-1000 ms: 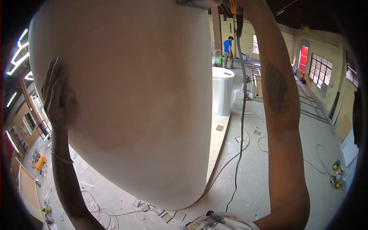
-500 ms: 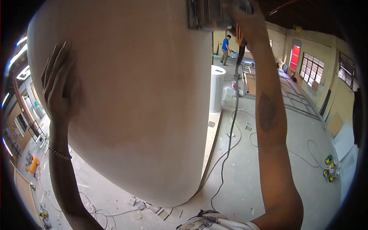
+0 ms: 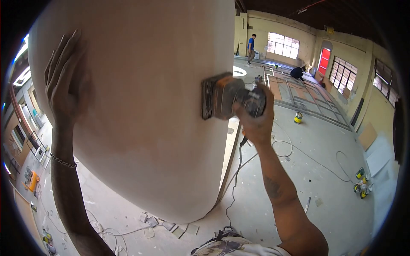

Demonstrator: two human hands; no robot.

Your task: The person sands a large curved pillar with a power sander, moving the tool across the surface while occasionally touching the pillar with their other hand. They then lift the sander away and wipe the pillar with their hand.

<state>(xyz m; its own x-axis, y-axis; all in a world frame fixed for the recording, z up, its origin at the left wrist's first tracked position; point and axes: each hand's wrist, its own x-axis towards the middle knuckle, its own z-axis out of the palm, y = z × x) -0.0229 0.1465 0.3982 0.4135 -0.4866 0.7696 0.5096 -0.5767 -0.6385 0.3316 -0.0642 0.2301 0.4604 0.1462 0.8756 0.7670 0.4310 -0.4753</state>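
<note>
A large, smooth, curved pale panel [image 3: 149, 128] stands upright in front of me and fills the middle of the view. My right hand [image 3: 258, 121] is wrapped round the body of a corded electric sander [image 3: 228, 96], whose flat pad lies against the panel near its right edge. The sander's cable [image 3: 235, 187] hangs down to the floor. On the panel's left side, my left hand [image 3: 66, 85] rests with its fingers stretched upward and its palm side toward the surface; it holds nothing.
Sanding pads or small blocks [image 3: 168, 226] and loose cables lie at the panel's foot. Metal frames [image 3: 299, 96] cover the floor at the back right, where a person in blue [image 3: 251, 49] stands and another person [image 3: 297, 72] bends down. Cans [image 3: 363, 185] stand at right.
My right hand has brought the sander down from the top of the view to mid-height along the panel's right edge. My left hand stays on the panel.
</note>
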